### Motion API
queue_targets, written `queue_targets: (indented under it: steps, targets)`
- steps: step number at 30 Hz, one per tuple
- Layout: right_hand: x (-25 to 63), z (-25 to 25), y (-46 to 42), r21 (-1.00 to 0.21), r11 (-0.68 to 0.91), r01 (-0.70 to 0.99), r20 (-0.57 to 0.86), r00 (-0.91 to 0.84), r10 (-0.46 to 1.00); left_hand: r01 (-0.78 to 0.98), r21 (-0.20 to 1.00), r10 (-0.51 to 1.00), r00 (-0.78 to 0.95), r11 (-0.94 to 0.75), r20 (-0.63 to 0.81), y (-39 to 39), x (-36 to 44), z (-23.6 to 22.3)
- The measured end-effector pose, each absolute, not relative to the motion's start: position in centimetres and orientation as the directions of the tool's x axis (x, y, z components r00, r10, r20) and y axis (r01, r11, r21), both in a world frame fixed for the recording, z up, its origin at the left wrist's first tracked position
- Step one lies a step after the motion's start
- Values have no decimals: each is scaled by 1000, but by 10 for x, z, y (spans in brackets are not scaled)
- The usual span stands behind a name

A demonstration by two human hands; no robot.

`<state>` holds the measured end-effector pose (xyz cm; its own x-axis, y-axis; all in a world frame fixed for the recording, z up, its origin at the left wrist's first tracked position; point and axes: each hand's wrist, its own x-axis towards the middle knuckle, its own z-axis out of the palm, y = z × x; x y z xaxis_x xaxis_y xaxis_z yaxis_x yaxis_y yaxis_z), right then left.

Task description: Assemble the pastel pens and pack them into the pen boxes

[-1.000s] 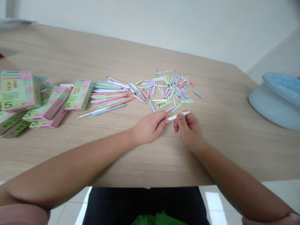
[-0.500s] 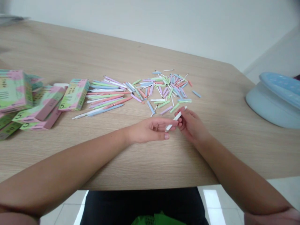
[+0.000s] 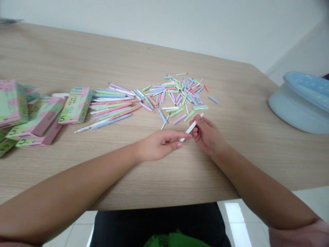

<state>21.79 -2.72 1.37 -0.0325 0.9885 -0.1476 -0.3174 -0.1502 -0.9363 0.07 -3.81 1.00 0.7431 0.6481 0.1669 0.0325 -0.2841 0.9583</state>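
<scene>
A short white pen barrel [image 3: 191, 128] slants between my hands above the table. My right hand [image 3: 207, 133] is closed on its upper part, pinching it between thumb and fingers. The lower end touches the fingers of my left hand [image 3: 160, 144], which are stretched out, with the thumb apart from the barrel. Just beyond my hands lies a scattered heap of short pastel pen parts [image 3: 180, 119] and thin white refills [image 3: 166, 121]. Left of the heap, long pastel pens [image 3: 111, 121] lie side by side in rows.
Pink and green cardboard boxes [image 3: 75, 104] stand and lie in a pile at the left. At the right is a light blue rounded object [image 3: 295, 109]. The wooden table's [image 3: 159, 185] front edge runs close to my lap, and a white wall rises behind it.
The view has shifted slightly, so the boxes and pens appear farther left. Both hands keep nearly the same pose around the white pen barrel; my right thumb sits a little lower along it.
</scene>
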Motion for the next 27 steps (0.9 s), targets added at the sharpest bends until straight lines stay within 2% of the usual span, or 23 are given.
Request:
queue_targets:
  steps: [3, 6, 9, 12, 14, 16, 18, 20, 24, 27]
  targets:
    - [216, 13, -29, -951, -84, -297, -85, -10, 996, -54, 969, 658, 725, -241, 204, -36, 3, 7]
    - [210, 10, -35, -967, -63, -248, -43, -85, 995, -173, 976, 699, 682, -133, 216, -32, 7, 3]
    - [210, 8, -39, -989, -16, -150, 13, -188, 982, -43, 986, 761, 631, -159, 150, -27, 5, 2]
    - [224, 10, -39, -982, 186, 29, 175, -222, 959, 144, 942, 790, 591, -302, 163, -20, -1, 5]
    - [237, 15, -37, -899, 367, 238, 307, -253, 917, 214, 902, 772, 611, -375, 176, -18, -5, 7]
    - [247, 22, -36, -715, 532, 453, 401, -358, 843, 250, 875, 751, 637, -414, 174, -17, -6, 8]
    - [252, 28, -37, -503, 641, 580, 420, -485, 767, 279, 848, 742, 645, -452, 183, -18, -7, 7]
    - [252, 33, -39, -360, 682, 636, 382, -567, 730, 316, 801, 734, 646, -508, 211, -19, -7, 5]
    - [245, 35, -45, -246, 652, 717, 275, -593, 757, 407, 634, 691, 662, -657, 291, -21, -8, 4]
    - [240, 34, -46, -280, 588, 759, 172, -562, 809, 459, 483, 639, 697, -746, 325, -22, -10, 5]
